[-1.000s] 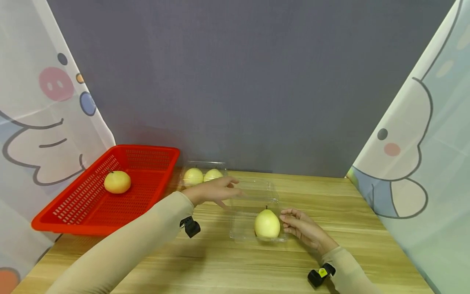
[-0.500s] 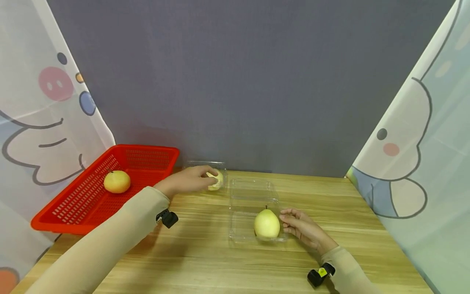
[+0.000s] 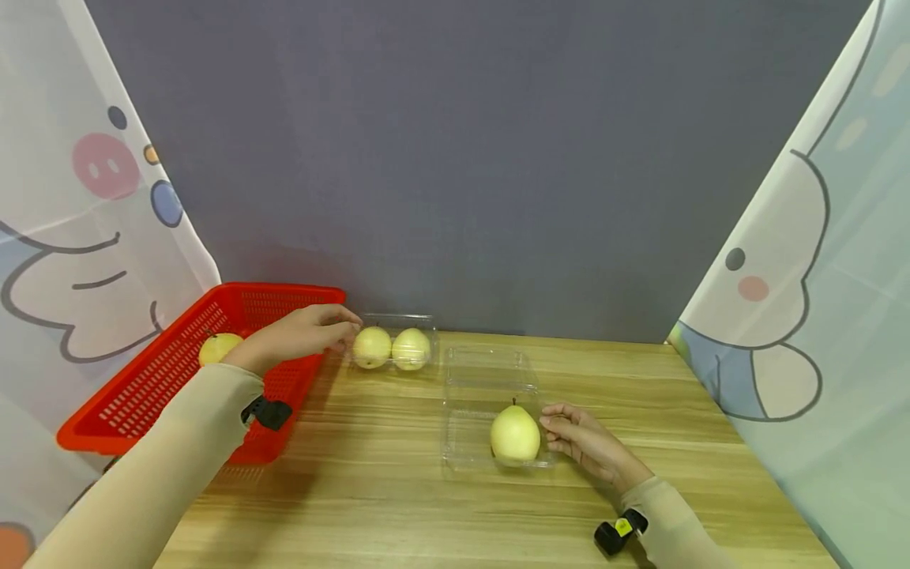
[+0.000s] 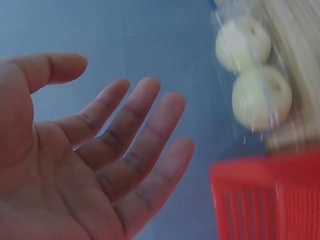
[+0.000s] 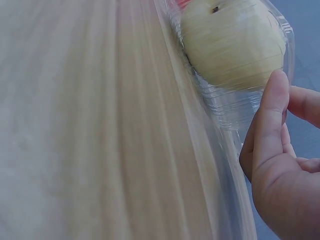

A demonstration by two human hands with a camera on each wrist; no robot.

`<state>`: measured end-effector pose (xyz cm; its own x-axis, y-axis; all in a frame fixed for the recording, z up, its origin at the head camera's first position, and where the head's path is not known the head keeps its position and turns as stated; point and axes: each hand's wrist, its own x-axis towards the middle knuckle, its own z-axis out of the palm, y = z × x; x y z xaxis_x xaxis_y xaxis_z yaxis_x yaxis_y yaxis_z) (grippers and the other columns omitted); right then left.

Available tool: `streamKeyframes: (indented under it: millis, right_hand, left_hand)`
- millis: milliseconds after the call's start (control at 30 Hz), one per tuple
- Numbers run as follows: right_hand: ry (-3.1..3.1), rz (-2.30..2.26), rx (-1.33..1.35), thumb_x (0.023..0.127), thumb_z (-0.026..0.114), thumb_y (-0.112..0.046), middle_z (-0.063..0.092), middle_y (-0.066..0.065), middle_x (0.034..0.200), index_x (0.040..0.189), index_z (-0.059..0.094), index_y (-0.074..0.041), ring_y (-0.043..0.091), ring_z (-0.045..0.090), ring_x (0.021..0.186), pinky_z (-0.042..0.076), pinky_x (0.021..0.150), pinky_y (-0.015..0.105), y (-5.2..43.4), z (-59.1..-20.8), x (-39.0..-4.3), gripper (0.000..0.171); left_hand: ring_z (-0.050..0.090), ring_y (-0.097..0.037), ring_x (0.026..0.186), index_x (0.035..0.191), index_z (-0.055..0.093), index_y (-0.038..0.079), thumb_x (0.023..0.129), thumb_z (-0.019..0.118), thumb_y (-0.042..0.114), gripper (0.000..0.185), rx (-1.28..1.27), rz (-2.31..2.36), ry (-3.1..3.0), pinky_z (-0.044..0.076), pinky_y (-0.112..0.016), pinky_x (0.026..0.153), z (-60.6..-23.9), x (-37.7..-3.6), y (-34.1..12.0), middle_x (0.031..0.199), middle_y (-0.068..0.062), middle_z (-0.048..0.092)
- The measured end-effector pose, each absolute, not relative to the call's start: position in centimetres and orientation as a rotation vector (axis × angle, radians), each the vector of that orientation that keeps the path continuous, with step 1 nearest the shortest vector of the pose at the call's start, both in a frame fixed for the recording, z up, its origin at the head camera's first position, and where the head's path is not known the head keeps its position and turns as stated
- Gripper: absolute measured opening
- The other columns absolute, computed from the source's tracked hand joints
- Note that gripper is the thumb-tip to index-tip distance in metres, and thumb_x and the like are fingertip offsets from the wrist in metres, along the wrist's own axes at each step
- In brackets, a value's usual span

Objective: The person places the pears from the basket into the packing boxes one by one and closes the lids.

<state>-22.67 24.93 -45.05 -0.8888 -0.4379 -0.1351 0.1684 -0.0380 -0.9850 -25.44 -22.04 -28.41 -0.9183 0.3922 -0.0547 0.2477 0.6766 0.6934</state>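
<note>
L hand (image 3: 302,336) fingers spread, empty, over basket (image 3: 142,395); pear (image 3: 219,346) just behind wrist. R hand (image 3: 579,442) fingertips touch the tray (image 3: 490,379) w/ a pear (image 3: 515,433). Pear likely firm, smooth, bruisable: cup around middle.

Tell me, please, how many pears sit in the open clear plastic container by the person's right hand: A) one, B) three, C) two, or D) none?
A: a single yellow pear stands in the open clear container, whose right edge the right hand touches; the other two pears lie in a separate clear box near the red basket.
</note>
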Motion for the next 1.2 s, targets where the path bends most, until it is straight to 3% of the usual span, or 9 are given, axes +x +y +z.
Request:
streamKeyframes:
  millis: [233, 633, 1200]
  right_hand:
    - [1.844, -1.972, -0.292, 0.103, 0.056, -0.011, 0.053, 0.006, 0.104, 0.133, 0.034, 0.013, 0.009, 0.056, 0.086, 0.054, 0.078, 0.02, 24.9, -44.8, -22.6, 0.044]
    - [1.842, -1.971, -0.258, 0.102, 0.058, -0.01, 0.053, 0.007, 0.106, 0.133, 0.033, 0.013, 0.01, 0.057, 0.086, 0.054, 0.078, 0.02, 24.9, -45.1, -22.8, 0.047]
    - [1.839, -1.961, -0.28, 0.102, 0.057, -0.011, 0.054, 0.006, 0.102, 0.134, 0.031, 0.015, 0.008, 0.057, 0.085, 0.055, 0.077, 0.019, 25.1, -45.0, -22.5, 0.048]
  left_hand:
    - [0.063, -0.032, 0.11, 0.138, 0.052, 0.002, 0.105, 0.049, 0.038, 0.049, 0.456, 1.043, 2.768, 0.047, -0.056, 0.095, -27.9, -25.7, -25.8, 0.127, -0.017, 0.061]
    - [0.063, -0.036, 0.111, 0.142, 0.046, -0.005, 0.108, 0.041, 0.035, 0.053, 0.363, 1.018, 2.794, 0.051, -0.055, 0.091, -28.0, -26.2, -31.3, 0.126, -0.02, 0.062]
    - [0.057, -0.05, 0.117, 0.142, 0.028, -0.02, 0.108, 0.034, 0.034, 0.065, 0.169, 0.999, 2.649, 0.051, -0.057, 0.091, -29.6, -26.2, -36.3, 0.132, -0.037, 0.052]
